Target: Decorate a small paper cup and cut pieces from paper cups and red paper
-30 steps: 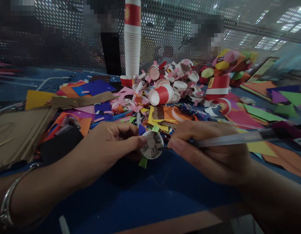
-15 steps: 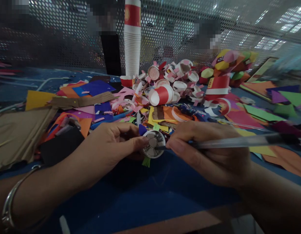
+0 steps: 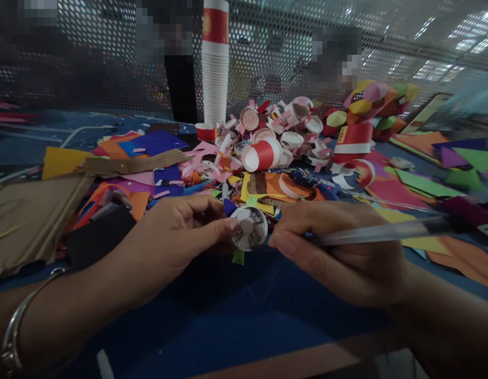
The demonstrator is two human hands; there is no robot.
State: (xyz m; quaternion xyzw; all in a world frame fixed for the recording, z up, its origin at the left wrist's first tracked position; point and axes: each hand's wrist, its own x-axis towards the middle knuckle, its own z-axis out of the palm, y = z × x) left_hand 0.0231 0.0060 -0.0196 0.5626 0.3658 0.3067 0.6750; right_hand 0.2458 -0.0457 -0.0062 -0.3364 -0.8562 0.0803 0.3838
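The left hand (image 3: 180,231) pinches a small white disc (image 3: 248,227) by its left edge, a green fringe (image 3: 238,257) hanging below. Just beside it, apart from the left, the right hand (image 3: 342,263) grips a pen (image 3: 378,233); its tip, lately across the disc's face, now seems down near the rim, so I'd judge the marking paused. Beyond both hands lie cut paper cups (image 3: 291,139), then a tall cup stack (image 3: 215,79).

The disc (image 3: 248,228) is between the left hand (image 3: 184,226) and the right hand (image 3: 338,250), before the scraps (image 3: 273,185) on the table (image 3: 244,321). Behind these lie cup pieces (image 3: 291,140), with a cup stack (image 3: 215,84) seemingly at their back left and a cup (image 3: 353,141) at their right.
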